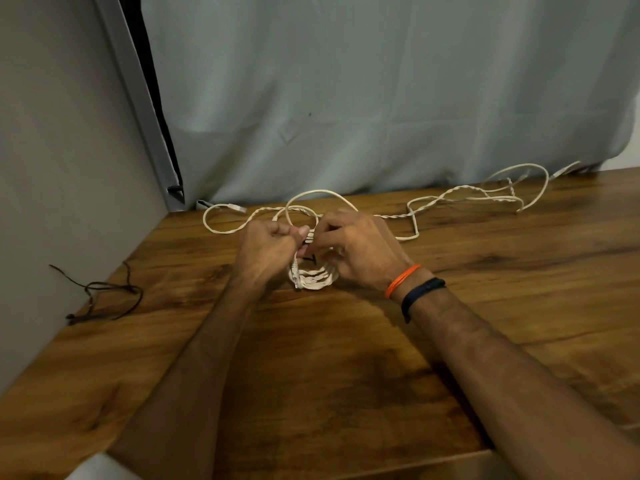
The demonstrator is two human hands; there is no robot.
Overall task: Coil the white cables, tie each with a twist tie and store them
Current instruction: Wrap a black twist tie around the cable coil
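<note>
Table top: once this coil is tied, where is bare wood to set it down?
Bare table lies near, between the forearms, and right of the right hand. Crowded: loose white cables along the curtain, dark ties at the left edge, and the coil under the left hand.

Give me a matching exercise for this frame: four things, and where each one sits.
1. coiled white cable
2. loose white cables
3. dark twist ties
4. orange band

A. at the table's left edge, beside the wall
B. on the right wrist
C. between both hands
D. strewn along the table's far side, by the curtain

Pairs: 1-C, 2-D, 3-A, 4-B
</note>
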